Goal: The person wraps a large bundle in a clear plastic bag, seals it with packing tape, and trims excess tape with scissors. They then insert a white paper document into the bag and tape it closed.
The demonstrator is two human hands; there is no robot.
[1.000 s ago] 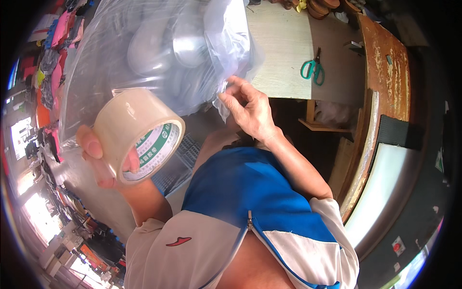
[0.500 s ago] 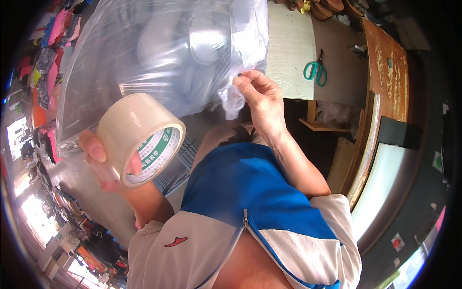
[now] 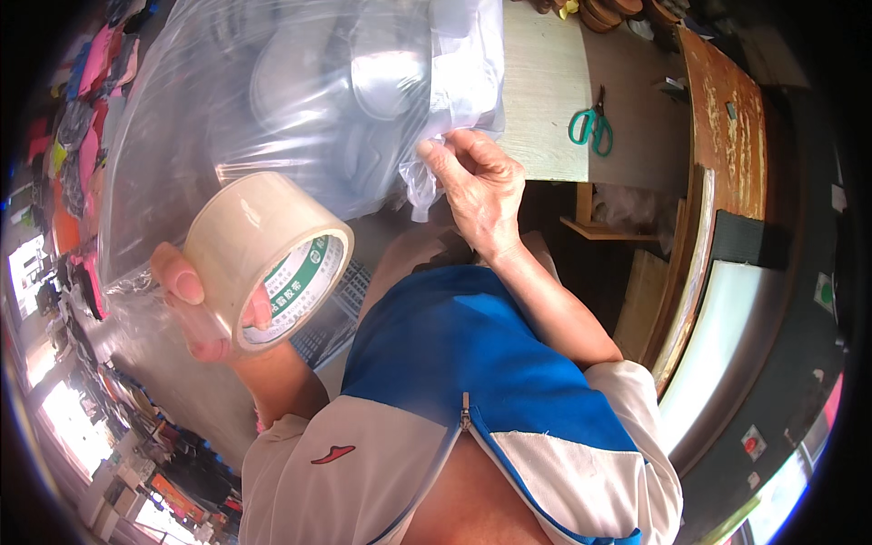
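My left hand (image 3: 189,304) grips a wide roll of clear packing tape (image 3: 250,222), with fingers around its side and one in the cardboard core. A large clear plastic bag (image 3: 191,118) fills the upper left, and rounded pale shapes show dimly through it. At the bag's right edge, my right hand (image 3: 481,182) pinches a gathered, crumpled bit of the plastic between thumb and fingers. The exact fold under the fingertips is partly hidden.
Green-handled scissors (image 3: 591,130) lie on the wooden table (image 3: 545,100) to the right. A worn brown board (image 3: 727,109) stands beyond them. Brown sole-like pieces (image 3: 618,13) are piled at the top. A blue-grey plastic crate (image 3: 331,313) sits below the bag. Colourful items (image 3: 82,136) line the left.
My right hand has shifted slightly left with the pinched plastic. The left hand and tape roll have hardly moved; the view has shifted a little.
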